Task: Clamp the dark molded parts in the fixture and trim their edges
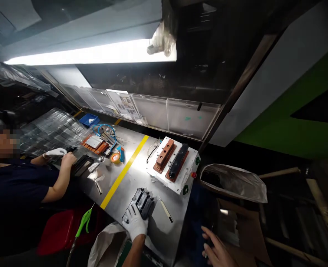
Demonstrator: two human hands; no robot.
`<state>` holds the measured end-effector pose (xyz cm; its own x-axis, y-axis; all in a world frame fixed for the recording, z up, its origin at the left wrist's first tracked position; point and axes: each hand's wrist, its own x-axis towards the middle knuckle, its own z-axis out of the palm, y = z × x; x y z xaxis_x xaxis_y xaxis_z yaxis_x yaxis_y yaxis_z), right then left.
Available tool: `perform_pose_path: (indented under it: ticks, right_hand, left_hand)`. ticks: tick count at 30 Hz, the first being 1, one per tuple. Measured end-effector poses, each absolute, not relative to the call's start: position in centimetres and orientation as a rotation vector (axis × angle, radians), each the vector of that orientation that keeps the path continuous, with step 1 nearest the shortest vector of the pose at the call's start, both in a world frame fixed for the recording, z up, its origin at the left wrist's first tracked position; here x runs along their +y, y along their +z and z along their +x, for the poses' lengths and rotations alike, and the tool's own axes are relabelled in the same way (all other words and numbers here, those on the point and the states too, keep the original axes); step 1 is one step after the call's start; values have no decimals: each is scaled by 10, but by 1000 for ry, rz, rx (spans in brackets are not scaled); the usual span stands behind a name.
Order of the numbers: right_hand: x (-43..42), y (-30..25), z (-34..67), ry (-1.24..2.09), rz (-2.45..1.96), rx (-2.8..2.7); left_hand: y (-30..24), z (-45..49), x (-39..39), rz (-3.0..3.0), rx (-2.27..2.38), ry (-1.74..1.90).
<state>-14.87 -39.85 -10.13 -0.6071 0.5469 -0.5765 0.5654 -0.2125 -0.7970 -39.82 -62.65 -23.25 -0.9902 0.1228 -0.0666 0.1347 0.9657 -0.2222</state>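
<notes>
My left hand [136, 223], in a white glove, lies over the near end of a group of long black plastic parts [145, 202] on the metal bench. Its fingers reach forward along the parts, with the thumb at their right side. My right hand [218, 249] is bare and hangs beyond the bench's right edge, fingers curled around something small and dark that I cannot make out. A utility knife [166, 210] with a pale handle lies to the right of the black parts. Behind them is a white fixture plate [164, 174] bearing a brown block [165, 154] and a long black part [179, 160].
A red button [193, 175] and green buttons sit on the fixture's right side. At left, a co-worker [16, 193] handles a dark part beyond the yellow line [125, 171]. A green air gun [84, 223] hangs at the front edge; an open bag [233, 181] stands right.
</notes>
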Motion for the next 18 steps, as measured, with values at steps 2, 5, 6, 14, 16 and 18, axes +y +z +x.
perform_pose_path:
  ticks: [2, 5, 6, 14, 16, 18]
  right_hand:
    - [-374, -102, -182, -2002, 1300, 1987]
    - [-332, -104, -243, -1892, 1221, 2231]
    - [-317, -107, -264, -1811, 1183, 2328]
    - [-251, -127, -387, -1257, 984, 2578]
    - [-247, -127, -392, -1264, 1034, 2534]
    - [-247, -127, -384, -1314, 1152, 2460]
  left_hand:
    - [-238, -413, -625, 83, 3078, -403]
    - [-240, -441, -622, 12, 3076, -556]
    - [-238, -451, -621, 4, 3065, -603]
    - [-206, -476, -620, -32, 2891, -379]
    - [-193, -459, -617, 21, 2860, -217]
    - [-178, -432, -611, 2, 2712, 167]
